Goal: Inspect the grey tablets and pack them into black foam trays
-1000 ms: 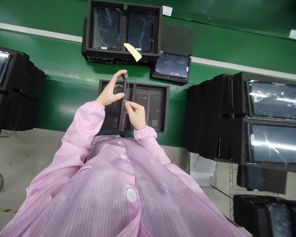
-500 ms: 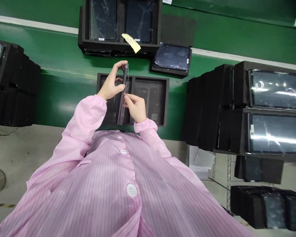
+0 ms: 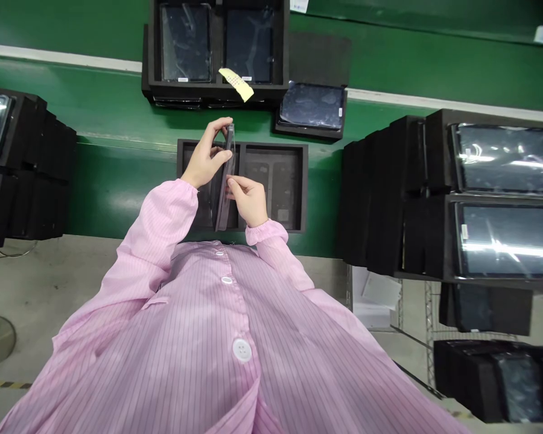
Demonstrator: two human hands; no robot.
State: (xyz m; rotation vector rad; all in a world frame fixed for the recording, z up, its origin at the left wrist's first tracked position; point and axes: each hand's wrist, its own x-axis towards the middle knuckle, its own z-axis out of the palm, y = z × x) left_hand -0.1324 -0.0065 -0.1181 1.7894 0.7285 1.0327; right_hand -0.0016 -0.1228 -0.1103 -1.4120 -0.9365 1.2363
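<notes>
A thin dark tablet (image 3: 225,199) stands nearly on edge above the left part of a black foam tray (image 3: 304,187). My left hand (image 3: 204,158) grips its upper end, with the thumb on the near face and the fingers round the far edge. My right hand (image 3: 250,199) is closed in a pinch at the tablet's right face, where clear film seems to show along the edge. What exactly lies between these fingertips is too small to make out. The tray's right compartment shows its bare recessed floor.
Ahead is a foam tray (image 3: 217,89) with two film-covered tablets and a yellow paper strip (image 3: 236,84) on its rim. Beside it, another tablet (image 3: 311,105) lies in foam. Foam stacks with tablets stand on the left (image 3: 36,181) and right (image 3: 380,199). The bench (image 3: 117,193) is green.
Both hands and the tablet keep nearly the same pose. The whole view has shifted slightly, with the bench things on the left and ahead sitting a little lower in the picture.
</notes>
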